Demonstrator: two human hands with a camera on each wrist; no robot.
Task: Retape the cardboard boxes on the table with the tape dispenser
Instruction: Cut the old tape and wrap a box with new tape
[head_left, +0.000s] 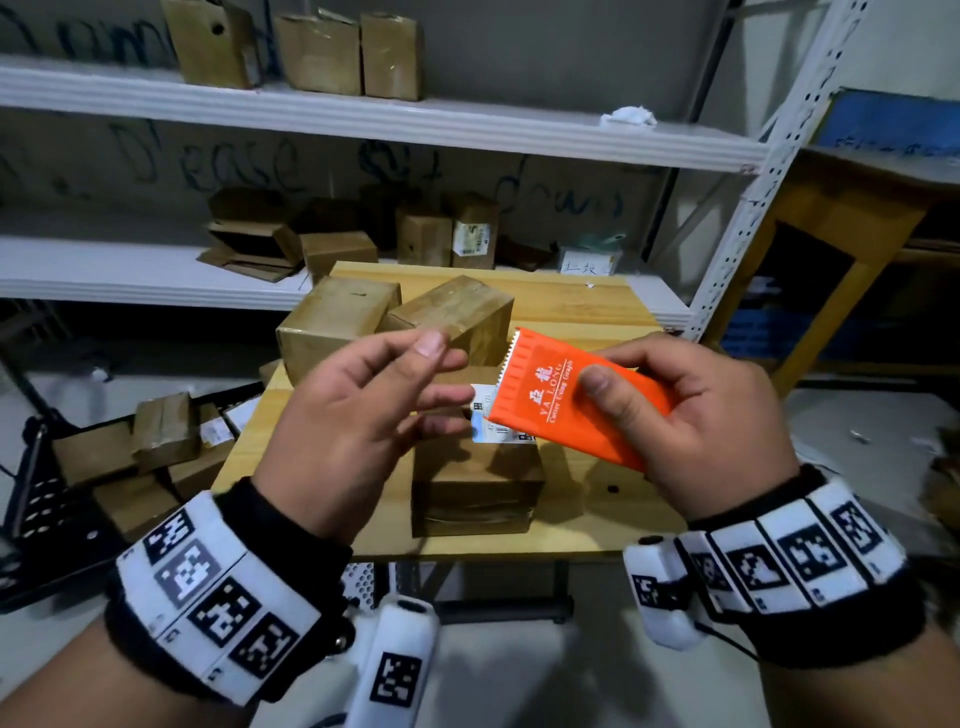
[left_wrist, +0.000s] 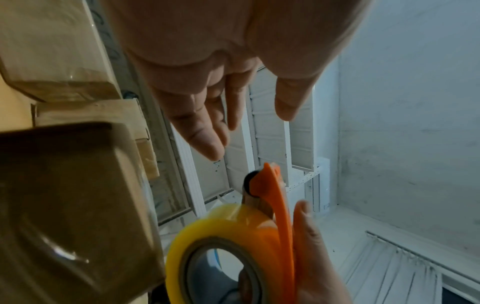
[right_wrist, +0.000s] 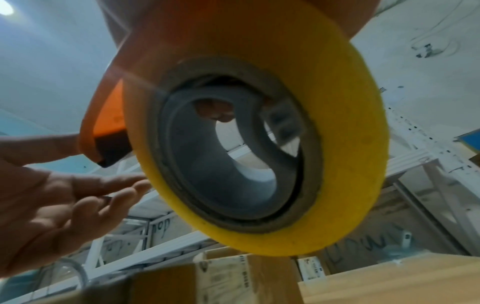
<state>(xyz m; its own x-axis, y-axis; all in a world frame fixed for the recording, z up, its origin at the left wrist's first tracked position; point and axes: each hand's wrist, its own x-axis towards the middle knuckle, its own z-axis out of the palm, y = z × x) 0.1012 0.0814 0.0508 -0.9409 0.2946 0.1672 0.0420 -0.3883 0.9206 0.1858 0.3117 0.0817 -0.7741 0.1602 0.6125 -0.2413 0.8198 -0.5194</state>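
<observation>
Right hand (head_left: 691, 410) fingers clamp the light, rigid tape dispenser (head_left: 576, 397) by its shell, clear of teeth; left hand (head_left: 358, 415) fingers apart.

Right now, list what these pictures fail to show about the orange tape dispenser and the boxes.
- Yellow tape roll: hidden in head view beneath the orange plastic tape dispenser.
- Tape's free end: not discernible in any view.
- Nearest brown cardboard box: its label is partly covered by the left hand and the dispenser.

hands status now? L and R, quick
Left hand: open, fingers relaxed, holding nothing, just short of the dispenser's toothed end.
Right hand: grips the orange tape dispenser with its yellow tape roll.
</observation>
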